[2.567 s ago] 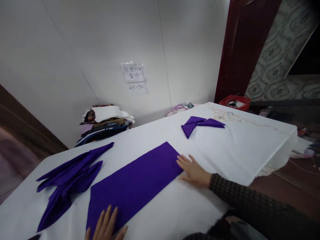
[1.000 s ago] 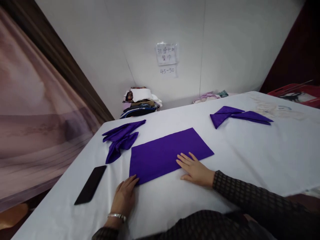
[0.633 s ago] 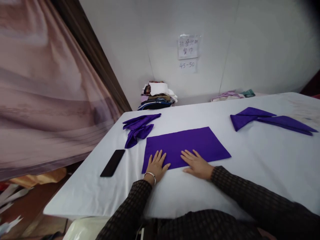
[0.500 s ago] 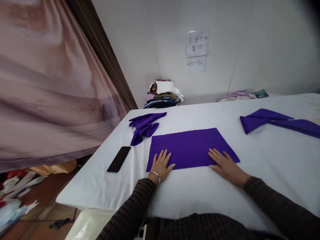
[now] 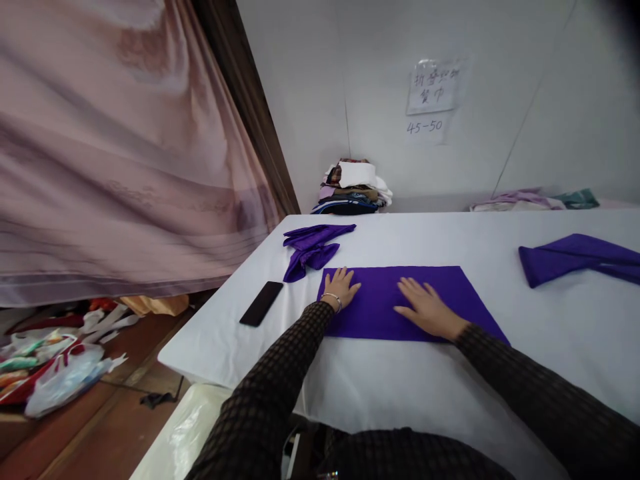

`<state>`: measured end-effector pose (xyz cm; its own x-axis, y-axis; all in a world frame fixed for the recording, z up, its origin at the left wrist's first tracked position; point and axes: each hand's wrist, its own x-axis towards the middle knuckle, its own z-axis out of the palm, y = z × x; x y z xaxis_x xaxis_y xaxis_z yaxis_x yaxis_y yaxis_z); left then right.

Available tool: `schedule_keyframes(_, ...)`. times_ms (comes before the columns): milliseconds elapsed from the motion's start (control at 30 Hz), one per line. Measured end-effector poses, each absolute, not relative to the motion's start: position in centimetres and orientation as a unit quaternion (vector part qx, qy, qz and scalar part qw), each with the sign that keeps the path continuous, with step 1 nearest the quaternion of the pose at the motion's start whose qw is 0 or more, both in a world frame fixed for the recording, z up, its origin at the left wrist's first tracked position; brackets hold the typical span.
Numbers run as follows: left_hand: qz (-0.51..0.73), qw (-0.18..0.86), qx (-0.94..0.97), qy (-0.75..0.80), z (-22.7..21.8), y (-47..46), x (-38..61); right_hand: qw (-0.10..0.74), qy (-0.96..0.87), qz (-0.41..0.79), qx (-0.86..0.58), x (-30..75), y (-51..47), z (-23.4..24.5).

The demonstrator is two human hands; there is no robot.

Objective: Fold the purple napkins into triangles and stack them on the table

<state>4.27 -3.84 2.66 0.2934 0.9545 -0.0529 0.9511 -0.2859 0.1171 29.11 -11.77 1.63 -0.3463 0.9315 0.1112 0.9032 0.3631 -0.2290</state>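
A purple cloth [image 5: 385,310] lies flat as a rough rectangle on the white-covered table [image 5: 380,380]. My left hand [image 5: 341,289], with a bracelet at its wrist, rests on the cloth near its far left corner, fingers spread. On the middle of the same cloth lies my right hand [image 5: 425,307], palm down with its fingers apart. Neither hand grips anything. Just beyond my left hand is a crumpled purple cloth [image 5: 313,252].
A black phone [image 5: 261,303] lies toward the table's left edge. Another purple cloth [image 5: 575,257] stretches across the right side. Folded fabrics [image 5: 353,190] are stacked by the wall behind. A pink curtain [image 5: 125,167] hangs at left, with plastic bags [image 5: 65,380] on the floor.
Both hands have slid away from me over the purple cloth, from its near edge toward the far side; the right hand has also moved inward. The view has turned left.
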Motion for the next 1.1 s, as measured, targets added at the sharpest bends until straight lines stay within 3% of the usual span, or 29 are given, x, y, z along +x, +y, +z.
schedule_keyframes(167, 0.003, 0.056, 0.796, 0.603, 0.9, -2.1, 4.8, 0.101, -0.850, 0.124, -0.501, 19.8, -6.4, 2.3)
schedule_keyframes(333, -0.003, 0.055, 0.795, 0.604, -0.3, -1.9, 4.2, 0.097, -0.855, 0.166, -0.481, 18.7, -3.2, 0.7)
schedule_keyframes(467, 0.003, 0.055, 0.790, 0.611, -0.5, -1.8, 4.2, 0.082, -0.848, 0.130, -0.508, 24.3, -2.0, -0.7)
schedule_keyframes(767, 0.020, 0.052, 0.791, 0.609, -0.7, -1.8, 4.3, 0.031, -0.651, 0.025, -0.758, 43.5, -4.1, -2.7)
schedule_keyframes(867, 0.017, 0.051, 0.791, 0.609, -0.5, -2.0, 4.4, 0.043, -0.677, 0.030, -0.734, 39.8, -4.1, -1.2)
schedule_keyframes(1100, 0.025, 0.038, 0.757, 0.652, 0.0, -2.5, 4.4, 0.104, -0.857, 0.145, -0.483, 19.3, -2.2, 1.3)
